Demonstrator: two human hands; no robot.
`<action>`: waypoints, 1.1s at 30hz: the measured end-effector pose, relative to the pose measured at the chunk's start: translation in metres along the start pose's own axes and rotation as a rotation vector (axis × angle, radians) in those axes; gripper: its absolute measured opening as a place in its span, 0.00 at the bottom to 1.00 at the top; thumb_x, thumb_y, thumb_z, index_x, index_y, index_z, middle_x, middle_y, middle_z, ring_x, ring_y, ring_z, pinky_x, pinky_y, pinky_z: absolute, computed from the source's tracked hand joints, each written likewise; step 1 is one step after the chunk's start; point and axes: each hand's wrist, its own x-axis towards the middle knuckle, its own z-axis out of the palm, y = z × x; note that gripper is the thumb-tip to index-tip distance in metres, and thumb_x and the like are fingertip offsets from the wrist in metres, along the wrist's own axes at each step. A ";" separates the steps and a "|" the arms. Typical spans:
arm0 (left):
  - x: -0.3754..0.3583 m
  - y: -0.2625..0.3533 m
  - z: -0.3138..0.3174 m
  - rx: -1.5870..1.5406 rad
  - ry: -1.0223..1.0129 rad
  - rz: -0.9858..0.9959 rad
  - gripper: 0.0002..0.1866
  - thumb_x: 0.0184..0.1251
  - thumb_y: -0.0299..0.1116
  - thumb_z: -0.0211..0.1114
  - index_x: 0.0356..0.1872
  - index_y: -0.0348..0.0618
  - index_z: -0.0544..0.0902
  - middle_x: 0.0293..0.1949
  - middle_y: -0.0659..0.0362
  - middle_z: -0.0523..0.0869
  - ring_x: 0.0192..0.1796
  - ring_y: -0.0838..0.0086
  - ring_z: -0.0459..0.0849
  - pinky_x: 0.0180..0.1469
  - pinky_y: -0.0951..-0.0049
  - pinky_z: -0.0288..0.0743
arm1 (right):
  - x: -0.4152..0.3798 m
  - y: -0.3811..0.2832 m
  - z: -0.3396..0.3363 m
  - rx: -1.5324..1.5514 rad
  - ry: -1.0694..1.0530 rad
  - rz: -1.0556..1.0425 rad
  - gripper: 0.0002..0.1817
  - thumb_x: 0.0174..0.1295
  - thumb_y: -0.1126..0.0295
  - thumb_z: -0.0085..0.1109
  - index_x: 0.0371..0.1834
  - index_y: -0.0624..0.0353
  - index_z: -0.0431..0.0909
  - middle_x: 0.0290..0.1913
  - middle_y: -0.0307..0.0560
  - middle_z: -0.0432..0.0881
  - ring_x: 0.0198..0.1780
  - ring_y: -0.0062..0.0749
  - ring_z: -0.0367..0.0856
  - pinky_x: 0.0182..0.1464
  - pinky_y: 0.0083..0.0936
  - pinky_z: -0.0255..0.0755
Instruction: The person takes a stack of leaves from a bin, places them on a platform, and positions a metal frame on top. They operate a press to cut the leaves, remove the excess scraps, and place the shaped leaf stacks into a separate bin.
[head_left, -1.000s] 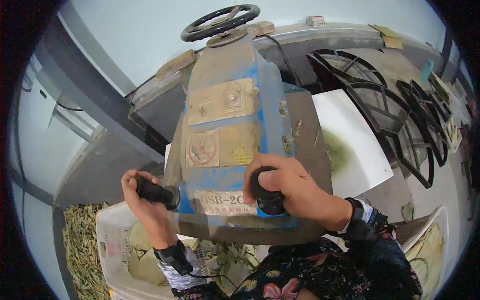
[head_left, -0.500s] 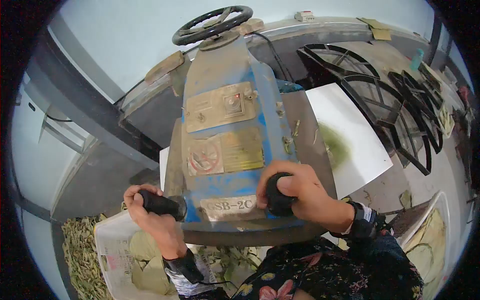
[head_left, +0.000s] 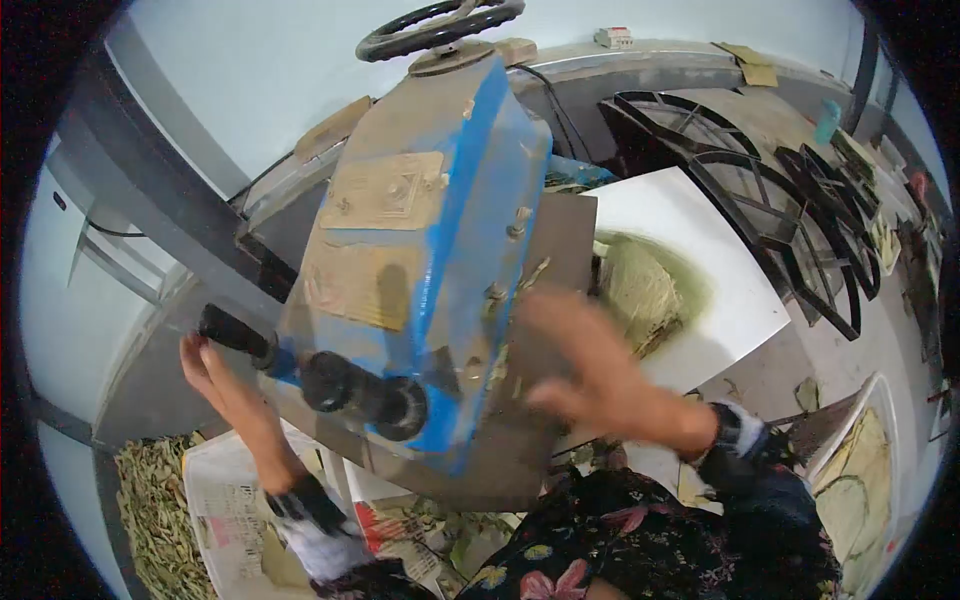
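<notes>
The dusty blue swing arm of a press (head_left: 400, 220) is turned to the left, with two black handles at its front. My left hand (head_left: 225, 390) rests against the left handle (head_left: 235, 332) from below, fingers stretched rather than wrapped round it. The right handle (head_left: 355, 390) has no hand on it. To the right of the arm, my right hand (head_left: 610, 385) is in the air, blurred, thumb and fingers apart, holding nothing. Beyond it a stack of pale green leaves (head_left: 640, 290) sits on a white board (head_left: 735, 310) dusted with green.
A black handwheel (head_left: 440, 28) tops the press. Black metal frames (head_left: 770, 210) lie at the right. A white crate (head_left: 225, 510) stands below left beside a heap of leaf scraps (head_left: 155, 510). Another white bin (head_left: 850, 480) at the lower right holds flat leaves.
The press arm has swung left, uncovering the leaf stack. My right hand has let go of its handle and moved right. My left hand moved left with its handle, its fingers now straightened.
</notes>
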 end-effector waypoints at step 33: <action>-0.205 0.069 -0.086 -0.011 -1.167 -0.351 0.24 0.50 0.31 0.68 0.50 0.37 0.75 0.42 0.49 0.82 0.45 0.61 0.81 0.46 0.68 0.74 | 0.022 0.051 -0.037 0.959 -0.261 0.594 0.27 0.58 0.60 0.60 0.57 0.64 0.68 0.55 0.51 0.74 0.56 0.36 0.73 0.58 0.31 0.66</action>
